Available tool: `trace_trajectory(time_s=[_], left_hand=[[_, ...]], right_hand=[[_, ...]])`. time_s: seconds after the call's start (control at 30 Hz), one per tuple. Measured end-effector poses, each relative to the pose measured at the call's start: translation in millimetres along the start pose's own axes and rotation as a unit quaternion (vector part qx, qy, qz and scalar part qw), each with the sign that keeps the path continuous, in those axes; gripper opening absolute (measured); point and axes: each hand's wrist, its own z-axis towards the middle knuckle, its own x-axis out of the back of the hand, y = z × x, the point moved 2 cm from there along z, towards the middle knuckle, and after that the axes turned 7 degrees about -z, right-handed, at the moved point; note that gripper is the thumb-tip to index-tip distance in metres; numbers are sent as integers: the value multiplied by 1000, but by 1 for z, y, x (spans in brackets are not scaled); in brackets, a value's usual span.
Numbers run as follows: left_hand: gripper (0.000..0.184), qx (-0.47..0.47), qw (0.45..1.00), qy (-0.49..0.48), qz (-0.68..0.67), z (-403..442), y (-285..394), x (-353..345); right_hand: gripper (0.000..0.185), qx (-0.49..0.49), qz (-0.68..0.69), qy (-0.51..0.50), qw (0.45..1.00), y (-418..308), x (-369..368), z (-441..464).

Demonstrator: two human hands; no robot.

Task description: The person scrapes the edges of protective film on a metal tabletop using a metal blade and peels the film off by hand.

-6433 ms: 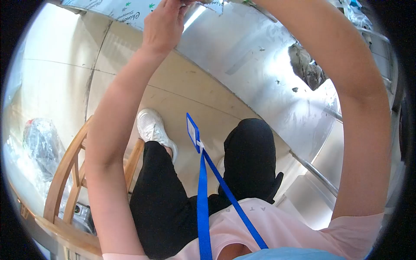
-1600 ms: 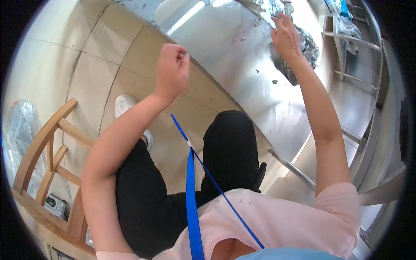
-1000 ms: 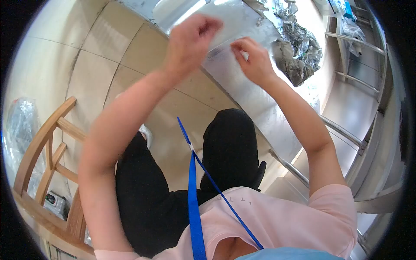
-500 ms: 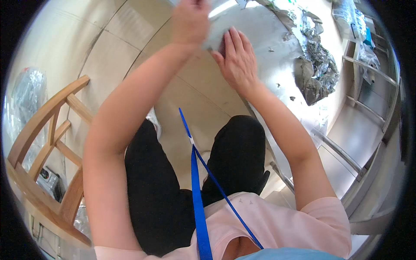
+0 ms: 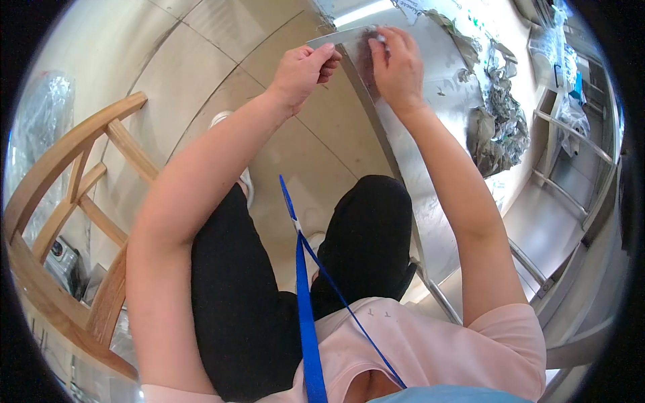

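Note:
A thin, flat, greyish strip [image 5: 342,37] stretches between my hands over the near edge of a metal-topped table [image 5: 430,195]. My left hand [image 5: 302,75] is closed on its left end, out past the table edge above the floor. At the other end, my right hand [image 5: 399,70] pinches the strip between thumb and fingers, just above the tabletop. Whether the strip is metal or plastic I cannot make out. Below the right fingers shows a dark reddish patch [image 5: 365,66], perhaps a reflection.
Crumpled grey film [image 5: 500,131] lies along the table's right side with small scraps nearby. A wooden chair [image 5: 74,181] stands at left, beside clear plastic wrapping [image 5: 46,127]. Metal rails [image 5: 574,138] and bagged items are at right. A blue lanyard [image 5: 306,302] hangs before my chest.
My left hand has come down and nearer, now with the strip's end in it. My right hand has lifted from lying flat on the tabletop, shifted right, and pinches the strip.

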Motion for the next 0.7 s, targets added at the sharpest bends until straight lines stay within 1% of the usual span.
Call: trace_trajectory(time_s=[0.1, 0.17, 0.2, 0.23, 0.3, 0.37, 0.4, 0.43, 0.5, 0.53, 0.57, 0.67, 0.7], left_hand=[[23, 16, 999, -15, -48, 1, 0, 8], [22, 21, 998, -17, -62, 1, 0, 10], [22, 20, 999, -5, -48, 1, 3, 9], [22, 22, 999, 9, -34, 0, 5, 8], [22, 18, 999, 26, -19, -2, 7, 9], [22, 8, 999, 33, -20, -3, 8, 8], [22, 8, 999, 29, -21, -2, 7, 8], [22, 7, 999, 25, -22, -1, 6, 9], [23, -5, 1000, 22, -18, 3, 6, 9], [23, -11, 1000, 24, -11, 3, 5, 9], [24, -14, 1000, 26, -3, 2, 3, 10], [24, -36, 999, 30, 18, 0, 5, 6], [24, -32, 999, 34, 24, -1, 6, 5]], right_hand=[[18, -143, 30, -23, 989, 14, 3, 13], [17, -146, 24, 32, 988, 32, 13, 30], [16, -142, 14, 54, 988, 45, 23, 40], [17, -186, -22, 54, 981, 58, 33, 48], [18, -147, -133, -40, 979, 83, 54, 58], [19, -7, -282, -53, 958, 129, 57, 56], [20, 63, -354, -57, 931, 129, 59, 56], [19, 33, -330, -88, 939, 132, 60, 55], [18, -28, -276, -148, 949, 90, 56, 56], [17, 82, -208, -91, 970, 68, 41, 53], [16, 187, -135, -34, 972, 54, 31, 48], [15, 272, -167, -76, 945, 74, 9, 49], [13, 182, -353, -71, 915, 110, 16, 57]])
